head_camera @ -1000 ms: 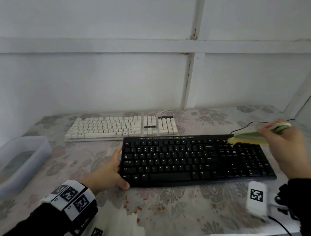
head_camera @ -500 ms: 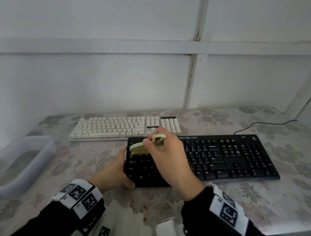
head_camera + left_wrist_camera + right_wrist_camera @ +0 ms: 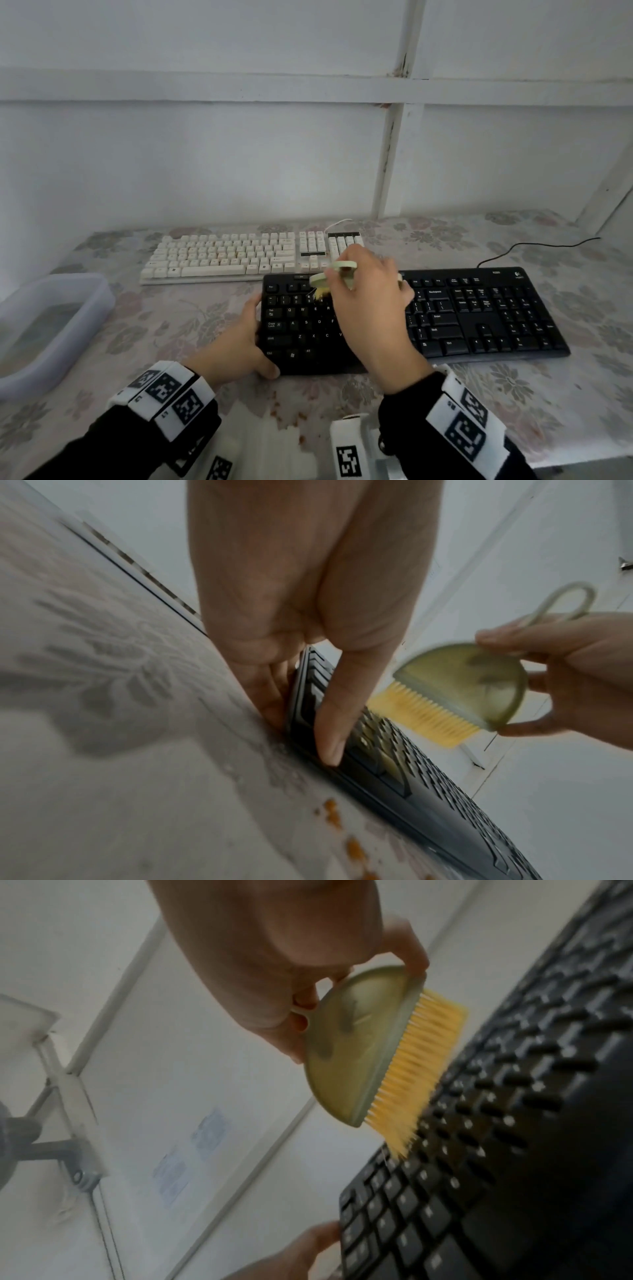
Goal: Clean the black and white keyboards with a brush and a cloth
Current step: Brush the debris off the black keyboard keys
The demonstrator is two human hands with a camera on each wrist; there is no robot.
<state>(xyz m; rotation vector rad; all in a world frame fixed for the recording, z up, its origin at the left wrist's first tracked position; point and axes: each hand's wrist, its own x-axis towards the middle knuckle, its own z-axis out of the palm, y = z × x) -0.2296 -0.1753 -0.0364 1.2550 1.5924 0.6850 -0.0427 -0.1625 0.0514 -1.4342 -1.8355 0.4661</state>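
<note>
Head view: the right hand [image 3: 370, 308] grips the green brush [image 3: 334, 275], fingers [image 3: 507, 638] curled round its half-round body, yellow bristles [image 3: 416, 1069] tipped down onto the upper-left keys of the black keyboard [image 3: 479, 315]. Over at that keyboard's left end, the left hand [image 3: 239, 342] clamps the edge, thumb on the front corner, fingers behind. The white keyboard [image 3: 222, 255] lies just behind on the flowered table [image 3: 513, 394]. A clear plastic tub [image 3: 44, 325] sits far left.
</note>
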